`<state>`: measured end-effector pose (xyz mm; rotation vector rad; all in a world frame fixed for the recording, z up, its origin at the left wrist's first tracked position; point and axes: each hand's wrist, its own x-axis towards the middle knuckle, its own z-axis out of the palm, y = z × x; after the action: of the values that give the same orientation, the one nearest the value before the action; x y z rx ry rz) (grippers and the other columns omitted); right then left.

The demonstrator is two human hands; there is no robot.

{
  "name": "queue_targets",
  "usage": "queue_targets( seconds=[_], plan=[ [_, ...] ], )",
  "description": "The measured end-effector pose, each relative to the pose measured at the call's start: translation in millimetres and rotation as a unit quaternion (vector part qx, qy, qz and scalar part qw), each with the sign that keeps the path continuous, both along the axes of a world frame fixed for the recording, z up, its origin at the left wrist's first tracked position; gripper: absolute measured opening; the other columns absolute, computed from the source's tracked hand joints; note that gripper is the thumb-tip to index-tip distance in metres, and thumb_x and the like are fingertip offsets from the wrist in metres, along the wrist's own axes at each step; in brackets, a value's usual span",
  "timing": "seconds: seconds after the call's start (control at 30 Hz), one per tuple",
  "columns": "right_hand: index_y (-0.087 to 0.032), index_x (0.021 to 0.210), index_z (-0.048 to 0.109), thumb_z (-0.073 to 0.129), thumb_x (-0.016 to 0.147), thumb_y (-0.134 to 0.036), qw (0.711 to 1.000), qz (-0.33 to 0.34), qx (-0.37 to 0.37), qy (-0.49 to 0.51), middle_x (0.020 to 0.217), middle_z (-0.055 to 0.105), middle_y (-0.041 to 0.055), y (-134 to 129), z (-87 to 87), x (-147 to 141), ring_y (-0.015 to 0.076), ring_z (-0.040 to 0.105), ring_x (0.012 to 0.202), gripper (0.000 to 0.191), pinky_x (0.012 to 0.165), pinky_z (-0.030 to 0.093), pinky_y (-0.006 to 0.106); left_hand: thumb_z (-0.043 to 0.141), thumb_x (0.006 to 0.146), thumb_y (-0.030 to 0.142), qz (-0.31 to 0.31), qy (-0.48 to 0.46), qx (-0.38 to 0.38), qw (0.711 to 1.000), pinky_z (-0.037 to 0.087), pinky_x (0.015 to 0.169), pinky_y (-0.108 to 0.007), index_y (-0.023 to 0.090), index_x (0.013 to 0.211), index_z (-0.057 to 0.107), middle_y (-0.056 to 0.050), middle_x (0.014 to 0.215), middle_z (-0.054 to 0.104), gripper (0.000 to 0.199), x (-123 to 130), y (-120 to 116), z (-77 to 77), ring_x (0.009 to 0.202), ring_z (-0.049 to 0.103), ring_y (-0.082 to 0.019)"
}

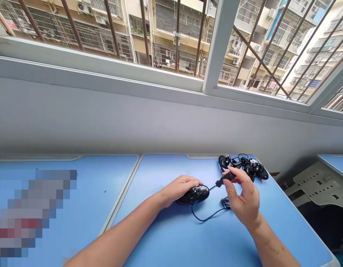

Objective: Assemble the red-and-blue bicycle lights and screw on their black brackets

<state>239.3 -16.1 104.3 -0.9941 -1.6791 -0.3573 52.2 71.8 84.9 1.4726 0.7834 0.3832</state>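
Blue desk [160,237] — right hand [245,200] grips black screwdriver [219,183].

Left hand [184,189] palm down; right hand [242,196] pinching, fingers curled

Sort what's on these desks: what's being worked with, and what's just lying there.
In use:
- black corded device, held by the left hand
- screwdriver, in the right hand
- the device's cable

Apparently just lying there:
- cluster of black devices, far right corner
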Motion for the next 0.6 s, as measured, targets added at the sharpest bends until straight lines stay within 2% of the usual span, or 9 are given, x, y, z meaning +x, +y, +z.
queue_targets(
  seconds=[0.27, 0.6],
  plan=[
    [-0.024, 0.124, 0.051, 0.053, 0.091, -0.011, 1.0, -0.005, 0.006, -0.009, 0.089, 0.067, 0.0052, 4.9, -3.8, -1.4, 0.0172, 0.065, 0.074, 0.036, 0.054, 0.058, 0.029, 0.059, 0.075, 0.044, 0.005, -0.017, -0.017, 1.0, 0.042, 0.073, -0.029, 0.016, 0.096, 0.076, -0.005, 0.09, 0.073, 0.039, 0.2, 1.8, -7.3, 0.086, 0.061, -0.024],
    [-0.023, 0.124, 0.052, 0.054, 0.09, -0.009, 1.0, 0.013, 0.004, -0.004, 0.089, 0.066, 0.0056, 6.8, -5.9, -2.2, 0.0175, 0.065, 0.076, 0.038, 0.054, 0.058, 0.028, 0.059, 0.075, 0.043, 0.002, -0.016, -0.016, 1.0, 0.041, 0.071, -0.029, 0.017, 0.094, 0.076, -0.004, 0.086, 0.072, 0.037, -0.3, 0.4, -5.1, 0.083, 0.061, -0.024]
  ],
)
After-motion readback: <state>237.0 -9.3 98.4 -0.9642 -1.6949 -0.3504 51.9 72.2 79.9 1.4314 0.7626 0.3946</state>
